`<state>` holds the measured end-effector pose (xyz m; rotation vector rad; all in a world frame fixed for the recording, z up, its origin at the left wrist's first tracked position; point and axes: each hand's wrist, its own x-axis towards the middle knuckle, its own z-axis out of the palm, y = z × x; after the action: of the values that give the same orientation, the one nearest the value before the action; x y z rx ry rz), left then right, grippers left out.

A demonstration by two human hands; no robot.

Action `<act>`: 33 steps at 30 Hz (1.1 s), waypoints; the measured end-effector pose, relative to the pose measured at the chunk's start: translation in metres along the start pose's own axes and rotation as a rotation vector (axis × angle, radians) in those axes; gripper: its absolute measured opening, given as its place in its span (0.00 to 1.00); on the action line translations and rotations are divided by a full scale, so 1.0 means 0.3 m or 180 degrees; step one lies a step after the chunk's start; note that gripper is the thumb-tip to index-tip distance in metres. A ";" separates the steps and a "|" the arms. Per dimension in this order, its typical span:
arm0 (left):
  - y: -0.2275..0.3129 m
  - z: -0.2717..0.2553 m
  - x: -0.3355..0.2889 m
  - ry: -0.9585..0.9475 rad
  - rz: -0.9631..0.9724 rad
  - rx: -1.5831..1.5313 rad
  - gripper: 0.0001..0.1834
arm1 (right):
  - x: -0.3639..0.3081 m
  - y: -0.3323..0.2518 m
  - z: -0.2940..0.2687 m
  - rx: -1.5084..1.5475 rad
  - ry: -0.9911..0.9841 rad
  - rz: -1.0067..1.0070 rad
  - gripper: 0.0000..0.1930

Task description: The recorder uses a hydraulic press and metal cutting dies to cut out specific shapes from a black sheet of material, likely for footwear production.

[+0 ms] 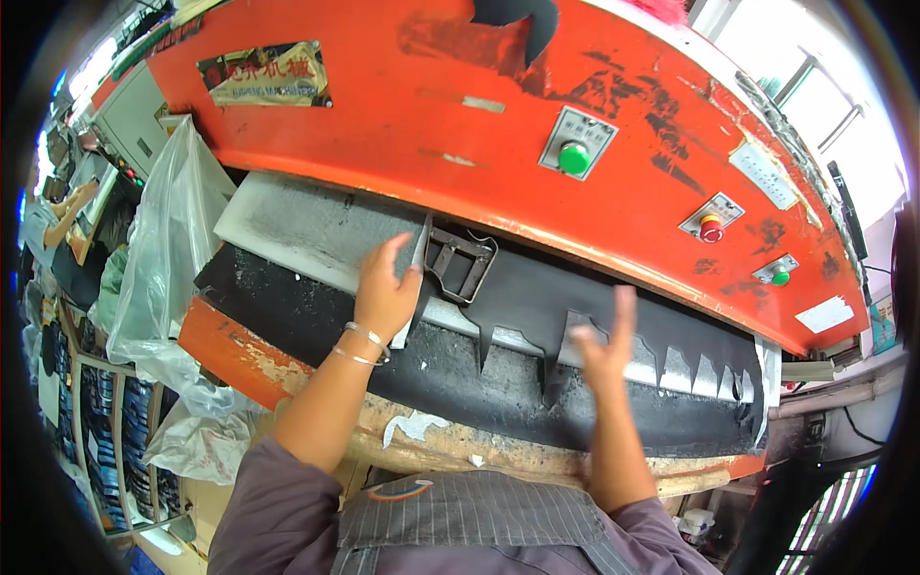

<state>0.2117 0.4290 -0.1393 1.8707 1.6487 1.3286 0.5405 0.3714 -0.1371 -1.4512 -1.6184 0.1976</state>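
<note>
You are working at an orange-red press [402, 134], both bare hands facing its long, low opening. Your left hand [385, 295] is hovering at the right edge of a thick, pale grey board [307, 230], its thumb and forefinger standing parted and gripping nothing that shows; whether it is touching the board, you cannot tell from this angle. A silvery bracelet [368, 343] is circling that wrist. Your right hand [604, 356], blurred, is spreading its thumb and fingers, released, above the jagged front edge of a black sheet [575, 292]. That sheet is lying partly beneath the machine's overhang, its notched edge running toward the right end and exposing pale and dark patches below. Just right of your left hand, a metal cutting die [473, 275] is sitting at the sheet's left end. A dark, speckled mat [460, 391] is covering the bench [230, 347], whose front is showing chipped paint, and a torn white scrap [414, 427] is lying near you. Green and red buttons are dotting the press's face. To your left, a clear plastic bag [158, 259] is hanging, while another person [59, 225] is standing farther off.
</note>
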 end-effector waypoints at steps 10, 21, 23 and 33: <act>0.677 0.180 0.412 -0.1206 0.1471 -0.0817 0.16 | 0.678 0.451 -0.930 -0.1843 0.3800 0.0186 0.34; 0.316 0.072 -0.109 -0.2204 0.0545 0.0174 0.16 | 0.122 0.029 -0.352 0.0323 -0.0574 0.1339 0.24; 0.285 0.023 -0.244 -0.2243 0.0434 0.0555 0.14 | 0.008 -0.198 -0.215 -0.0857 -0.1616 -0.0728 0.27; 0.261 0.075 -0.387 -0.1156 0.0494 0.0829 0.11 | -0.198 -0.292 0.048 -0.1159 -0.2227 -0.0867 0.19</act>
<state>0.2881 0.3095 -0.1425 2.2689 1.5674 0.7860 0.4618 0.3017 -0.1186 -1.4937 -2.5071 0.2845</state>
